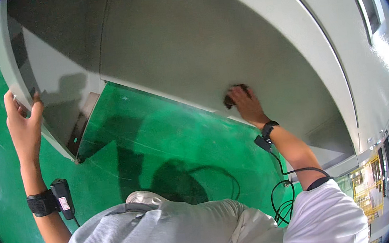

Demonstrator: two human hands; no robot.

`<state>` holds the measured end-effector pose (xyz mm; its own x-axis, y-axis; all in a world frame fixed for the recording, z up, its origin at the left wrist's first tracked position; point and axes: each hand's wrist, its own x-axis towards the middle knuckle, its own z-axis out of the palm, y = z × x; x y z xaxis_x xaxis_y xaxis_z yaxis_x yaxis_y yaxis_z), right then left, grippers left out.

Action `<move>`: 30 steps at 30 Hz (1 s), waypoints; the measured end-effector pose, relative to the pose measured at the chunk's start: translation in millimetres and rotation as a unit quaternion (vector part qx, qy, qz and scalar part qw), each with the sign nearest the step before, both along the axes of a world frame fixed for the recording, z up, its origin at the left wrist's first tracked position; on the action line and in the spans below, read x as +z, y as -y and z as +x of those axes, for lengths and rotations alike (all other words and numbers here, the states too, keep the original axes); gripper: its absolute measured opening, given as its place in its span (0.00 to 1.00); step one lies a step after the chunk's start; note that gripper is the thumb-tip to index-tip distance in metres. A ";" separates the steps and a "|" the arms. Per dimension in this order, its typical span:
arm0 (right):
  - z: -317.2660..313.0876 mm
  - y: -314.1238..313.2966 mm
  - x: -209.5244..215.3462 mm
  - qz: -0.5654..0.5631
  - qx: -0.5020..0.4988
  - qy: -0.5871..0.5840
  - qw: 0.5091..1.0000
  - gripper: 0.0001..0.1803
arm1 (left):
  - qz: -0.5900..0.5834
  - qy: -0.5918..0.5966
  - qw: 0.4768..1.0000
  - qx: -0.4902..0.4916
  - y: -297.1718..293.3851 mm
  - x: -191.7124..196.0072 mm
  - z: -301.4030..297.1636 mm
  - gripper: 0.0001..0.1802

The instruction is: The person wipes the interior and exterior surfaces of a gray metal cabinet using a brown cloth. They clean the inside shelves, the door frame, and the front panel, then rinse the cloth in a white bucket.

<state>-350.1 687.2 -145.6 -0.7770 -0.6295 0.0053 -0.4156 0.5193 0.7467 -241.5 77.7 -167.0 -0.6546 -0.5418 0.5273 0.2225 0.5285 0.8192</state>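
On the left, my left hand (23,113) is closed around the edge of an upright pale grey metal panel (8,61), thumb on the inner face and fingers on the outer side. My right hand (249,107) lies over a dark pad (229,100), pressing it to the large grey metal surface (179,40) near its lower edge. The pad sits mostly under the fingers, so its kind is unclear. Both wrists wear black straps with small dark devices.
A glossy green floor (157,135) shows below the metal surface. A metal bracket (80,121) joins the panel's lower edge. Black cable loops (282,203) hang by my right arm. My shoe (145,198) is beneath me. A glossy white panel (337,21) rises on the right.
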 end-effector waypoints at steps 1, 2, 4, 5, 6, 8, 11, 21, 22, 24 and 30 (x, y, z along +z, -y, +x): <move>-4.3 -33.2 -8.1 -0.031 -0.051 -0.009 0.998 0.36 | 0.002 -0.006 1.000 -0.009 -8.4 -18.5 -21.8 0.21; -6.3 -70.9 -8.8 -0.072 -0.008 -0.089 0.993 0.36 | 0.006 -0.015 1.000 -0.021 -18.3 -33.4 -42.8 0.21; -14.7 -105.6 -9.3 -0.172 -0.022 -0.209 0.962 0.37 | -0.011 -0.028 0.999 -0.016 -31.5 -55.1 -70.2 0.22; -17.9 -109.1 -1.9 -0.230 -0.086 -0.252 0.936 0.39 | -0.008 -0.015 1.000 -0.008 -40.1 -59.2 -78.4 0.22; -28.0 -106.9 -0.5 -0.260 -0.059 -0.292 0.918 0.39 | -0.005 -0.001 1.000 0.002 -48.2 -62.3 -83.8 0.22; -49.8 -93.4 15.0 -0.251 0.011 -0.380 0.890 0.40 | -0.011 0.001 1.000 0.010 -62.5 -62.6 -96.7 0.24; -79.7 31.9 13.7 -0.268 -0.118 -0.229 0.928 0.38 | -0.017 -0.006 0.999 0.034 -43.4 -65.5 -80.5 0.23; -24.6 -42.3 16.8 -0.276 -0.208 -0.081 0.935 0.38 | -0.019 -0.016 0.999 -0.026 -36.6 -36.2 -56.5 0.23; -18.4 -58.8 32.9 -0.298 -0.202 -0.140 0.922 0.37 | -0.016 -0.013 0.999 -0.028 -38.9 -35.1 -57.6 0.24; -25.9 -94.5 53.0 -0.147 0.006 -0.325 0.934 0.32 | -0.008 -0.010 0.999 -0.042 -49.3 -35.0 -66.4 0.24; -91.6 84.5 56.6 -0.222 0.105 -0.259 0.934 0.32 | -0.020 -0.009 1.000 0.004 -29.0 -39.1 -55.0 0.21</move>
